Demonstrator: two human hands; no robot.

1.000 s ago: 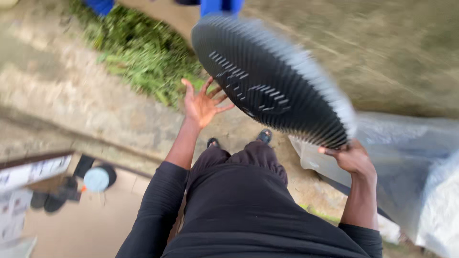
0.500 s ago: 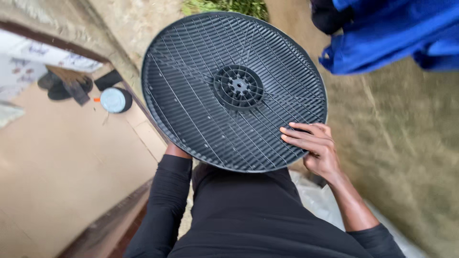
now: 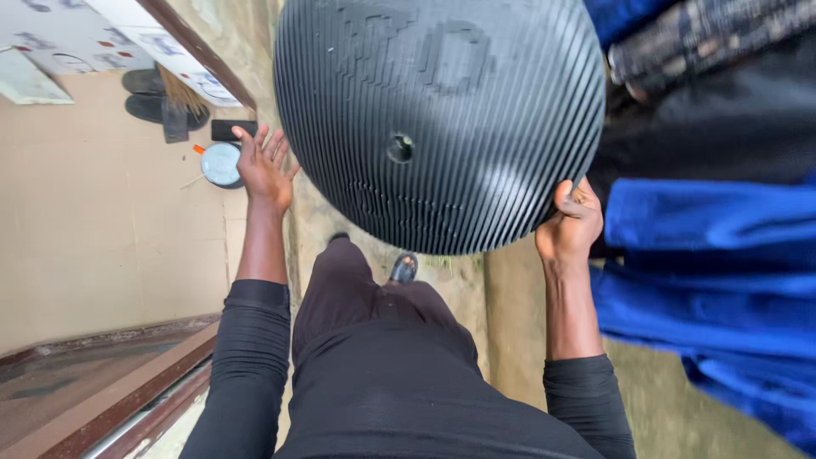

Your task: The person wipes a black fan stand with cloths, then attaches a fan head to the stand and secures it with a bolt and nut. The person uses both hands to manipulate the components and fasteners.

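Observation:
A large round black ribbed plastic disc [image 3: 442,119] with a small hole near its middle is held up in front of me, its grooved face toward the camera. My right hand [image 3: 571,223] grips its lower right rim. My left hand [image 3: 263,166] is off the disc, just left of its edge, fingers spread and holding nothing. Below are my black sleeves and black trousers [image 3: 382,357], and one dark shoe [image 3: 403,268] shows on the ground.
A person in blue clothing [image 3: 714,280] stands close on the right. On the beige floor at left lie dark sandals [image 3: 157,95], a small round white-blue lid [image 3: 221,163] and a black flat object [image 3: 233,129]. A brown door frame [image 3: 110,382] runs along the lower left.
The disc has been flipped, so the ribbed side faces me instead of the grid side. My left hand has come out from under it and now hangs free. The view has swung.

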